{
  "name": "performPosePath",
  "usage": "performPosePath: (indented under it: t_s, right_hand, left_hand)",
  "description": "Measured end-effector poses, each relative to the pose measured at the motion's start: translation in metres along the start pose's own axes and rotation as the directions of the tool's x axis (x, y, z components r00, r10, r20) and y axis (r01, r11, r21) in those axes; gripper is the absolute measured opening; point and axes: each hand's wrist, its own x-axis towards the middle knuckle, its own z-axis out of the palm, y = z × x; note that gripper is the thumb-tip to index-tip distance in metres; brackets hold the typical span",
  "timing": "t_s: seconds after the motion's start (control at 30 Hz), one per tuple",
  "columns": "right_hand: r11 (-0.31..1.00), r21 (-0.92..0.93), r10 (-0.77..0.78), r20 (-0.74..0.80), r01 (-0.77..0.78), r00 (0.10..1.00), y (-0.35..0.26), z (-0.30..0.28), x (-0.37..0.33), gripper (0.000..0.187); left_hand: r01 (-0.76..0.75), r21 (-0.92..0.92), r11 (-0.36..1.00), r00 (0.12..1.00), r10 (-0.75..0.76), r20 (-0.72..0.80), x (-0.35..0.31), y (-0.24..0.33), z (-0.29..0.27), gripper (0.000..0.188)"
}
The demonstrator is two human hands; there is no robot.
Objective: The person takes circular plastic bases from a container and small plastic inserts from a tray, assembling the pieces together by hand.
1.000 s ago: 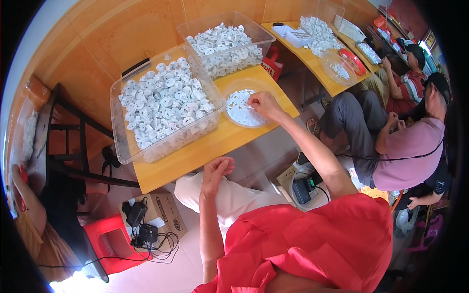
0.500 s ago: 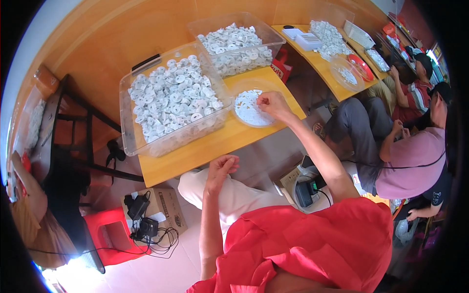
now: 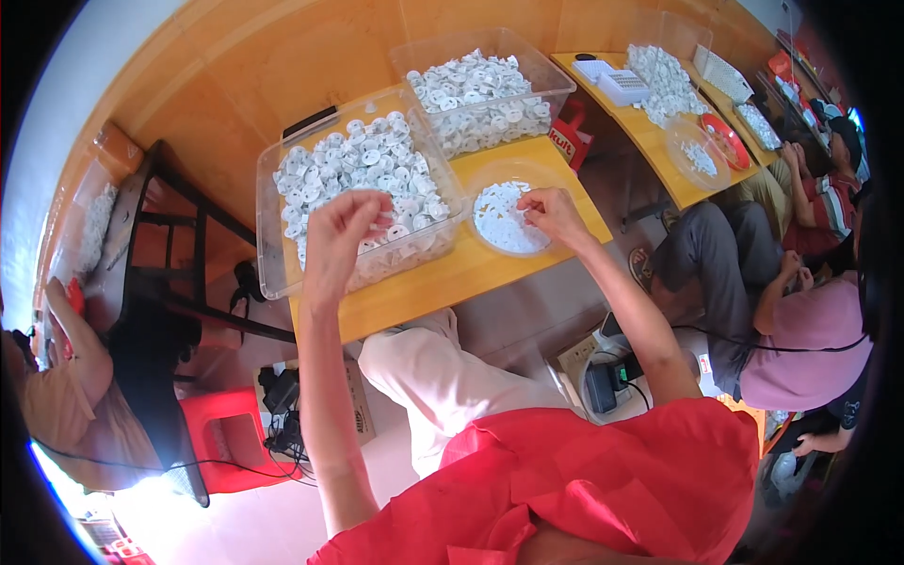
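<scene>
My left hand [image 3: 347,231] is raised in front of the near wall of a large clear plastic bin [image 3: 273,254]. Its fingers are curled in toward the thumb, slightly blurred; whatever they hold, if anything, does not show. A heap of small round white plastic parts [image 3: 377,155] fills that bin. Over the right side of a shallow clear round dish [image 3: 508,168], my right hand [image 3: 556,217] has thumb and fingers pinched together at the small white pieces [image 3: 499,212]. Anything between those fingertips is too small to name.
Behind stands a second clear bin [image 3: 563,85] of white parts on the wooden table [image 3: 377,320]. To the right, another table [image 3: 650,141] bears parts, a dish and a red plate [image 3: 723,141]. People sit right and left. A red stool [image 3: 202,414] and cables stand below left.
My left hand has risen from above my lap, up and leftward, to the front of the large bin. The right hand stays at the dish, fingers pinched. The whole view has shifted slightly.
</scene>
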Motion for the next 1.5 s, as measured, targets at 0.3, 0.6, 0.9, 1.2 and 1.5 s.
performPosePath:
  t_s: [0.3,0.6,0.9,1.2,1.5]
  right_hand:
    - [0.989,0.148,-0.004,0.012,0.002,1.0,-0.01,-0.008,0.001,0.013]
    - [0.988,0.13,0.085,0.015,-0.087,0.996,-0.014,-0.01,-0.001,0.016]
    - [0.964,0.231,0.123,0.052,-0.131,0.991,-0.02,-0.008,0.0,0.009]
    - [0.739,0.645,0.188,0.078,-0.193,0.979,-0.031,-0.015,-0.014,0.008]
    - [0.713,0.671,0.245,0.036,-0.205,0.969,-0.046,-0.011,-0.046,0.014]
  left_hand:
    - [-0.149,0.787,0.599,0.962,-0.096,0.255,0.09,-0.063,0.012,0.019]
    - [-0.209,0.754,0.623,0.967,0.019,0.253,0.09,-0.076,0.014,0.008]
    - [-0.057,0.546,0.836,0.982,0.144,-0.118,0.084,-0.056,-0.012,0.012]
    - [0.028,-0.287,0.958,0.999,-0.019,0.034,-0.015,0.001,0.032,0.006]
    - [0.342,-0.561,0.754,0.928,-0.367,0.072,-0.102,-0.12,0.109,0.01]
